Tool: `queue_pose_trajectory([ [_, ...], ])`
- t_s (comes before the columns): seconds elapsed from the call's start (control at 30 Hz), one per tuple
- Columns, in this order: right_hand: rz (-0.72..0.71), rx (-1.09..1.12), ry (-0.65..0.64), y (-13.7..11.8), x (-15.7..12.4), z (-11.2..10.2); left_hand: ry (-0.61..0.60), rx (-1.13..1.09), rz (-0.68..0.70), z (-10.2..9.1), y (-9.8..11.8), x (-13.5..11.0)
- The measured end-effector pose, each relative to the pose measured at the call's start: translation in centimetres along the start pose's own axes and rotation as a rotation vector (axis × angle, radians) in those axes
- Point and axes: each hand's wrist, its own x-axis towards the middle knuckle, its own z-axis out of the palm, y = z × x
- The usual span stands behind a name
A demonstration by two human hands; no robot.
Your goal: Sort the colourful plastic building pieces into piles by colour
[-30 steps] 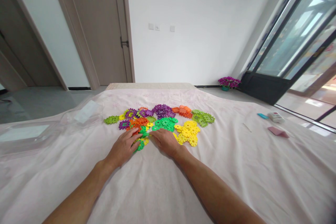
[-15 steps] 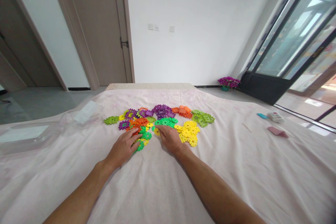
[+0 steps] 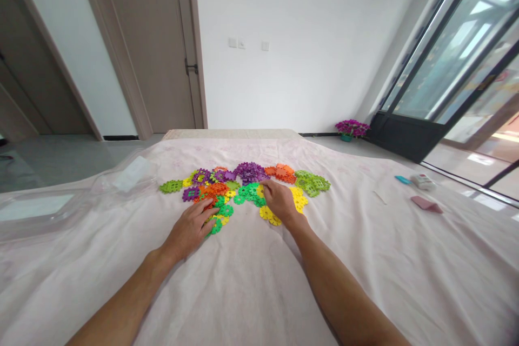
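Note:
My left hand (image 3: 193, 224) lies with spread fingers on a mixed heap of toothed plastic pieces. Orange square pieces (image 3: 214, 190), green discs (image 3: 226, 210) and yellow discs show around its fingertips. My right hand (image 3: 279, 200) is closed in a pinch over the edge of the yellow pile (image 3: 299, 200). A yellow notched disc (image 3: 260, 191) shows at its fingertips. Beside that hand lies the green disc pile (image 3: 247, 193). Part of the yellow pile is hidden under my right hand.
Behind the discs sit a purple pile (image 3: 250, 172), an orange pile (image 3: 284, 173) and a light green pile (image 3: 312, 183). Clear plastic containers (image 3: 44, 211) lie on the left of the pale cloth (image 3: 239, 281). At right are a pink folded piece (image 3: 426, 204) and a small white object (image 3: 423, 181).
My right hand has moved right from the green pile to the yellow pile, carrying the yellow disc. The left hand has stayed on the mixed heap.

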Motion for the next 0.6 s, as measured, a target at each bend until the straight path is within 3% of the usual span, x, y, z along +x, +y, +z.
queue_pose_trajectory([
  [0.27,0.188,-0.111,0.129,1.7,0.4,-1.7,0.018,0.027,0.019,0.2,0.0,-0.1],
  [0.4,0.098,-0.006,0.138,1.7,0.4,-1.1,0.007,0.028,0.012,0.2,-0.1,-0.1],
  [0.6,-0.094,0.104,-0.018,-1.3,-0.6,0.6,-0.022,0.01,-0.01,0.0,0.0,0.0],
])
